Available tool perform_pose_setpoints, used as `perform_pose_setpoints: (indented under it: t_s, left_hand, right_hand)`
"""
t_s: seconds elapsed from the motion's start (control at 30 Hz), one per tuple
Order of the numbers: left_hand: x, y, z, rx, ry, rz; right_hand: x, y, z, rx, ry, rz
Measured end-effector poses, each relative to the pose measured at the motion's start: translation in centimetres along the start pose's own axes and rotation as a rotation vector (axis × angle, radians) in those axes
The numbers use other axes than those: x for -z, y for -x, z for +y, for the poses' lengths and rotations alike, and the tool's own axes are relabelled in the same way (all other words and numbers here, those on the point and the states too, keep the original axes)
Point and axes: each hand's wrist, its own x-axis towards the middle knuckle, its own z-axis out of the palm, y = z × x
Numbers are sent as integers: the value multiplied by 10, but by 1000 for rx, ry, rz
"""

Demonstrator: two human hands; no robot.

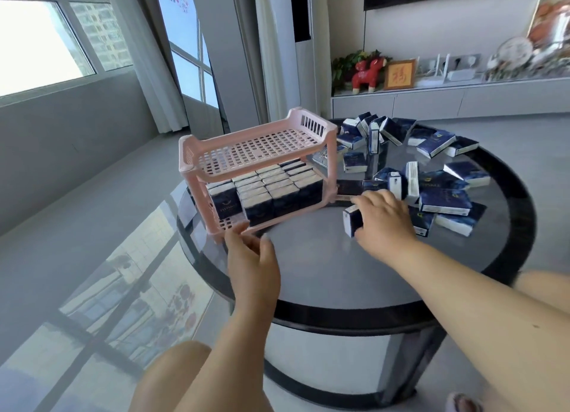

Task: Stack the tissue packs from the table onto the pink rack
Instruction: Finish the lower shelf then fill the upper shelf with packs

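A pink two-tier rack (258, 146) stands on the left part of the round table (314, 263). Its lower shelf is packed with upright dark blue and white tissue packs (271, 189); its top shelf is bare. Several loose packs (438, 161) lie scattered over the table's right and far side. My right hand (382, 223) is closed over one tissue pack (351, 220) just right of the rack's front corner. My left hand (253, 257) hovers at the rack's near left corner, fingers apart, holding nothing.
The table is round with a dark rim and a glossy top. Behind it runs a low white cabinet (431, 100) with a red horse figure (368, 72), a framed picture and ornaments. My knees show below the table edge. Windows and curtains fill the left.
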Motion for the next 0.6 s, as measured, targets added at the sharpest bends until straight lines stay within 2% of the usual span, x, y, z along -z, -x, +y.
perform_pose_setpoints:
  t_s: [0.07, 0.13, 0.27, 0.33, 0.47, 0.6]
  left_hand:
    - [-14, 9, 0, -22, 14, -111]
    - [-25, 15, 2, -65, -1, -219]
    - [-42, 19, 5, -80, -42, -417]
    - [-46, 18, 4, -61, -3, -486]
    - [-49, 15, 1, -22, 42, -437]
    - [-47, 11, 2, 66, 157, -339]
  right_hand:
    - [0, 2, 5, 45, -63, 89]
    - [4, 9, 4, 54, -250, 124]
    - [11, 34, -6, -40, -754, -6]
    - [10, 43, -8, -57, -868, -62]
    - [8, 40, -3, -23, -802, 43]
    - [6, 21, 10, -80, -458, 250]
